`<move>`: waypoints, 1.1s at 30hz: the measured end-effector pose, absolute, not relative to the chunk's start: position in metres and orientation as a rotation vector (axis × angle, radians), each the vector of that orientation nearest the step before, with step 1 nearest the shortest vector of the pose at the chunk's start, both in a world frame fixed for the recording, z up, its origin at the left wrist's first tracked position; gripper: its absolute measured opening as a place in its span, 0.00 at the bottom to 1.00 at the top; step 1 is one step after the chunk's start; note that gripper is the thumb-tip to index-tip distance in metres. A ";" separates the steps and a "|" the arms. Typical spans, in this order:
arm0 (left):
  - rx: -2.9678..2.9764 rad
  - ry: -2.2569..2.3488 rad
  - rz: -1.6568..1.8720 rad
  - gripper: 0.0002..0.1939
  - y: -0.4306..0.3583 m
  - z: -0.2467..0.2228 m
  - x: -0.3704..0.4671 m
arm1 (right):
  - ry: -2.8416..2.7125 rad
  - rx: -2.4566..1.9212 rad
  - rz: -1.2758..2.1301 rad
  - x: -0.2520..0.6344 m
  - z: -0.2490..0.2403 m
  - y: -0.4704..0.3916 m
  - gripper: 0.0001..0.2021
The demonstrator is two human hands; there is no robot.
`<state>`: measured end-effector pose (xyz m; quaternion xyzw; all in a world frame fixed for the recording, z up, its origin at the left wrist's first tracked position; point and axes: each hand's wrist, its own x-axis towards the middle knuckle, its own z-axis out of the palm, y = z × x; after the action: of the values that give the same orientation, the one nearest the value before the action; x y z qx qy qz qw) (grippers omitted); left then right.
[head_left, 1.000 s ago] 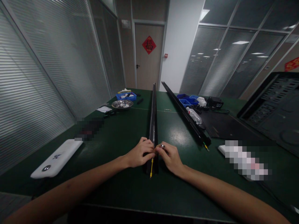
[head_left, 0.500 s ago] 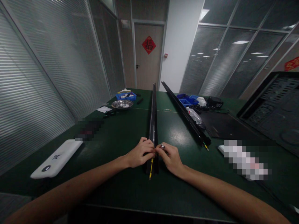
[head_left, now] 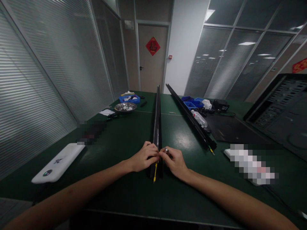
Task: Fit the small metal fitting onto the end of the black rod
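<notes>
A long black rail (head_left: 157, 124) runs away from me down the middle of the green table. Over its near end, my left hand (head_left: 146, 157) has its fingers closed, and my right hand (head_left: 173, 161) pinches from the other side with a ring on one finger. Their fingertips meet at the rail; whatever they hold there is too small and hidden to name. Just below them a yellow wire (head_left: 155, 171) with a ring terminal sticks out toward me. A second black rail (head_left: 189, 115) lies slanting to the right, with a yellow-green wire (head_left: 211, 150) at its near end.
At the back left are a metal bowl (head_left: 125, 107) and a blue tray (head_left: 129, 99). A white device (head_left: 59, 163) lies left. Blue bins (head_left: 192, 104), a plastic bottle (head_left: 199, 118) and a large black panel (head_left: 283, 118) are on the right.
</notes>
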<state>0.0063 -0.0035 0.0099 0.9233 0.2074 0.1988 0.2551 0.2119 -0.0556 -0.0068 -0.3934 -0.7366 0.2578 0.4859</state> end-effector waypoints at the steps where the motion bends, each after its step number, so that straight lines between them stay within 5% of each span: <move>1: 2.507 0.564 0.535 0.11 -0.003 0.010 0.006 | -1.794 -0.960 0.638 0.212 -0.007 -0.056 0.15; 33: 2.557 0.562 0.604 0.12 -0.005 0.009 0.006 | -1.790 -0.895 0.628 0.212 -0.005 -0.052 0.15</move>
<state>0.0056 -0.0052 0.0091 0.9272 0.2037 0.2191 0.2254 0.2117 -0.0517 -0.0050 -0.3698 -0.7399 0.2593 0.4986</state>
